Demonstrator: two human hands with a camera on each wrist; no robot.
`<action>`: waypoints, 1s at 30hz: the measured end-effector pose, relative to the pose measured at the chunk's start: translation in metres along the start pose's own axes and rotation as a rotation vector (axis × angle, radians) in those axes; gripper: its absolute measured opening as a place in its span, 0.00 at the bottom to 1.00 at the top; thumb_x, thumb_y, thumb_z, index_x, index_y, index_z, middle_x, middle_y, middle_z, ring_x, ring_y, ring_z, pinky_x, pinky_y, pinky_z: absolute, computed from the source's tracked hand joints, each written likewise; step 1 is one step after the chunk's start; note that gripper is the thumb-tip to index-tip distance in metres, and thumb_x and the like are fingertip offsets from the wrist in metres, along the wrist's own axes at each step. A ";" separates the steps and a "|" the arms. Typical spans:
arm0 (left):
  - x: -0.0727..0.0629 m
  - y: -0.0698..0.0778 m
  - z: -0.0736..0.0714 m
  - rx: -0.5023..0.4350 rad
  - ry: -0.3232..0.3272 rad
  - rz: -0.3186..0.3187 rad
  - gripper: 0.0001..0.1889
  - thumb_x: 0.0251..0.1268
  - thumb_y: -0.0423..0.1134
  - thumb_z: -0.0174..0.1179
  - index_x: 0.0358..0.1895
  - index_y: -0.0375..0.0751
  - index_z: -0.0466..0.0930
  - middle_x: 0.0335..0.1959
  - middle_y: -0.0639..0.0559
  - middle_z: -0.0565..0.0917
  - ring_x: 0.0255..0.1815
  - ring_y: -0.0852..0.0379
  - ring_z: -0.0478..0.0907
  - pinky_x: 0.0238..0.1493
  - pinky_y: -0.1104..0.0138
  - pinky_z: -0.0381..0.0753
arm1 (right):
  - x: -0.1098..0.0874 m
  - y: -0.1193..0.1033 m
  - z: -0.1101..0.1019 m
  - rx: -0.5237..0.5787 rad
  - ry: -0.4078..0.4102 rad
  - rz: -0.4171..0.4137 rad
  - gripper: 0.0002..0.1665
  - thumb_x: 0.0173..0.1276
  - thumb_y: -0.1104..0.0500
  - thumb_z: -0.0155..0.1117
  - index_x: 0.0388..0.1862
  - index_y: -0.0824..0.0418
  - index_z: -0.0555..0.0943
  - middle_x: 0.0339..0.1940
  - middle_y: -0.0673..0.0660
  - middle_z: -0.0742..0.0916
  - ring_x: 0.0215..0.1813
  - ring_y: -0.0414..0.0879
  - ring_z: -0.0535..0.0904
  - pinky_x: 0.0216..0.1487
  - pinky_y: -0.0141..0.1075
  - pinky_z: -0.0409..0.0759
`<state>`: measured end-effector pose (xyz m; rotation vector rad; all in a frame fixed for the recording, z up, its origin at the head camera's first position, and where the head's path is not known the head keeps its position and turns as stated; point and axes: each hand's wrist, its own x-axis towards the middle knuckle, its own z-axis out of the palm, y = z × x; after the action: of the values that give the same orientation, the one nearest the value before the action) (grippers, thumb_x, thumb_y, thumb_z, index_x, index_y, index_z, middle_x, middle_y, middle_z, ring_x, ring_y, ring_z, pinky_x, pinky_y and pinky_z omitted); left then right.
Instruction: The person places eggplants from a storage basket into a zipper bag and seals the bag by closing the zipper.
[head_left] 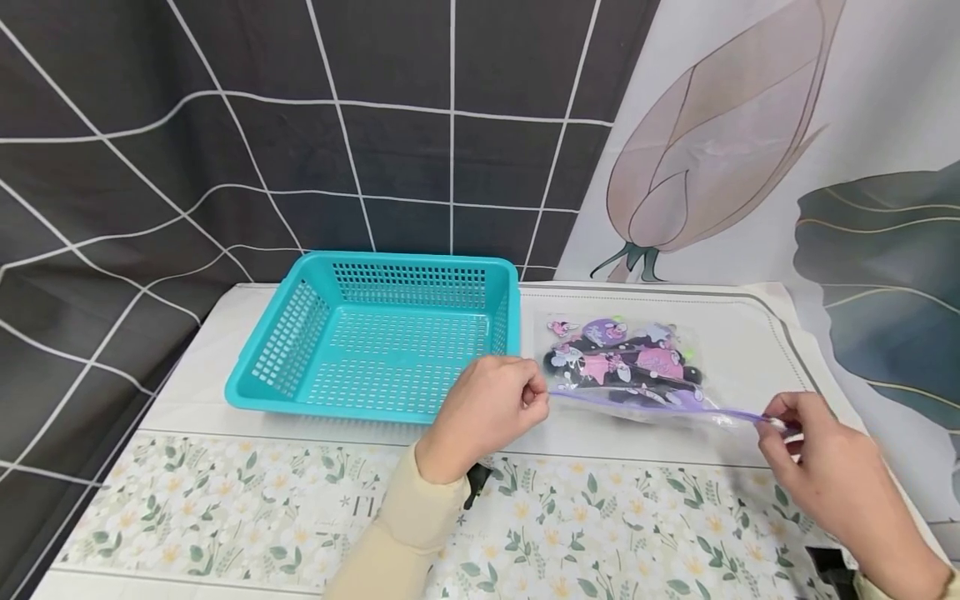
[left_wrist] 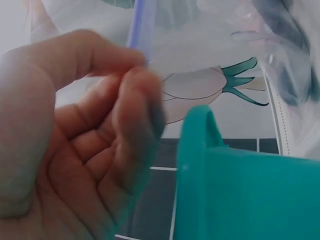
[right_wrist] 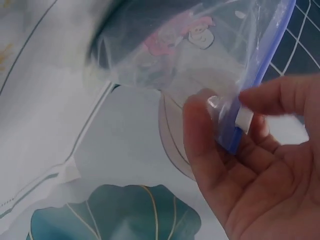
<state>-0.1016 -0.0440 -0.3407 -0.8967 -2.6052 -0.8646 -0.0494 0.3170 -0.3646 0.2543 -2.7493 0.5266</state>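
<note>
A clear zip bag [head_left: 645,367] printed with pink and purple cartoon figures has dark items inside, only partly visible through the print. Its purple zip edge [head_left: 637,406] runs between both hands. My left hand [head_left: 491,408] pinches the left end of that edge, beside the basket's right front corner. At the other end, my right hand [head_left: 821,454] pinches the edge by the white slider [right_wrist: 244,119], between thumb and fingers. In the left wrist view, the purple strip [left_wrist: 142,25] comes out above the pinched thumb and fingertip.
A turquoise perforated basket [head_left: 300,400] stands on the table left of the bag, with nothing in it. The white table cover has a flowered band [head_left: 247,500] along the front. Behind hang a dark grid cloth [head_left: 397,150] and a flower-printed cloth [head_left: 720,142].
</note>
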 end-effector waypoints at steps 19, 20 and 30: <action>-0.011 0.034 0.016 0.127 -0.455 -0.192 0.18 0.58 0.31 0.65 0.14 0.46 0.71 0.11 0.57 0.67 0.12 0.63 0.61 0.12 0.71 0.64 | -0.004 -0.007 0.017 0.037 -0.259 0.074 0.35 0.69 0.44 0.68 0.65 0.66 0.74 0.42 0.65 0.85 0.38 0.61 0.84 0.34 0.54 0.80; -0.012 0.035 0.018 0.130 -0.465 -0.197 0.17 0.59 0.33 0.66 0.14 0.46 0.72 0.12 0.57 0.68 0.12 0.62 0.62 0.13 0.70 0.65 | -0.003 -0.008 0.019 0.024 -0.285 0.083 0.37 0.70 0.43 0.66 0.67 0.67 0.73 0.46 0.69 0.85 0.41 0.65 0.84 0.36 0.59 0.80; -0.012 0.043 0.041 0.284 -0.474 -0.283 0.26 0.55 0.57 0.73 0.44 0.36 0.85 0.28 0.48 0.85 0.22 0.54 0.80 0.23 0.66 0.77 | -0.003 -0.018 0.043 0.017 -0.343 -0.107 0.56 0.58 0.45 0.77 0.80 0.55 0.59 0.73 0.82 0.60 0.63 0.84 0.63 0.46 0.76 0.69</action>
<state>-0.0671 0.0022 -0.3589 -0.7328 -3.2143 -0.3445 -0.0551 0.2841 -0.3979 0.5382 -3.0376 0.5189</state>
